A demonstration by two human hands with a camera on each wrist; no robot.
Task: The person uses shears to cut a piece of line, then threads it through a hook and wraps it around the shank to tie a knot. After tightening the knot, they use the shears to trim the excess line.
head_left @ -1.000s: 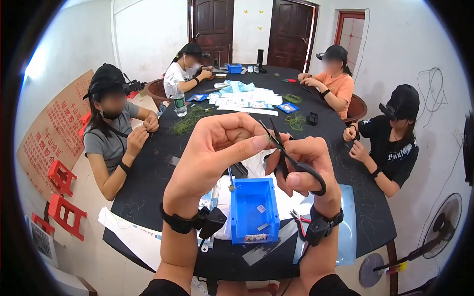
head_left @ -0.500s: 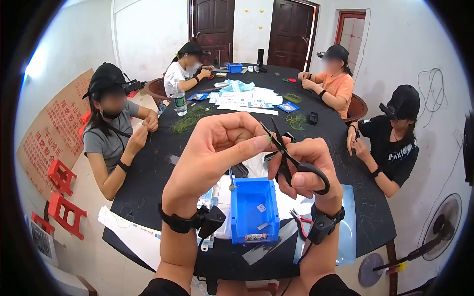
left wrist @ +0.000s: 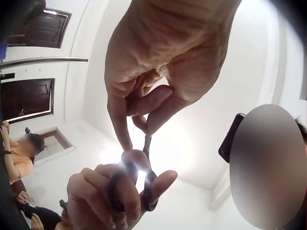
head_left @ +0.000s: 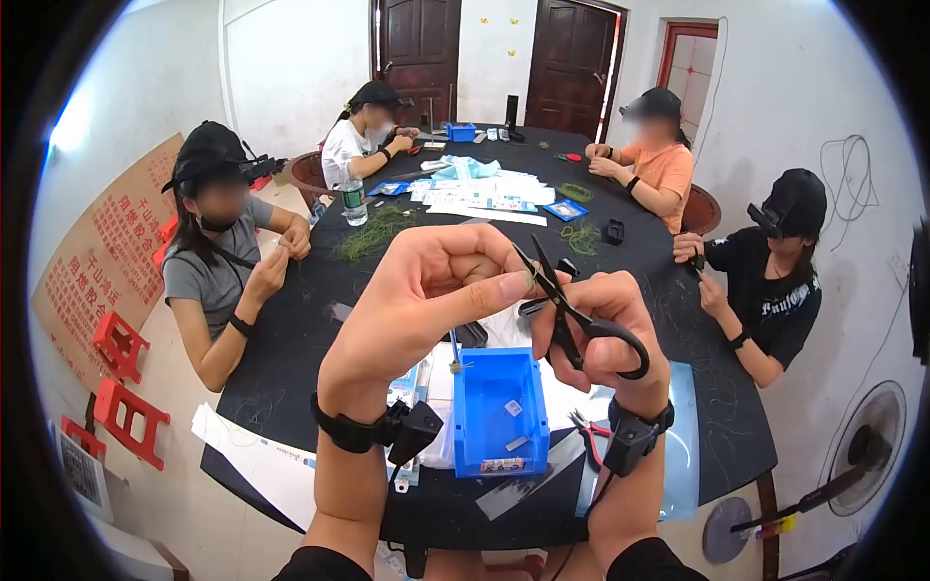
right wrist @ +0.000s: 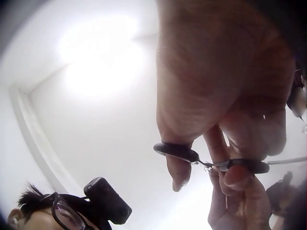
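Over the black table (head_left: pixel 727 436) and blue bin (head_left: pixel 489 407), the left hand (head_left: pixel 421 290) pinches 1 tiny, unclear piece (head_left: pixel 532 275) right by the parted scissors (head_left: pixel 560 302); the right hand (head_left: pixel 620 305) grips those. Lining-up looks done, the cut apparently unfinished!

from the head, one looks down over the big black rounded counter (head_left: pixel 276 380); wrist views look up close, all sharing the black loop-handled scissors (head_left: pixel 562 308).

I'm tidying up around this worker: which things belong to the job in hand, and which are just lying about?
In the job: scissors in the right hand; tiny piece, too small to identify, pinched by the left hand.
Seemingly lying about, untouched by these hands: pliers; bottle; papers; blue bin.
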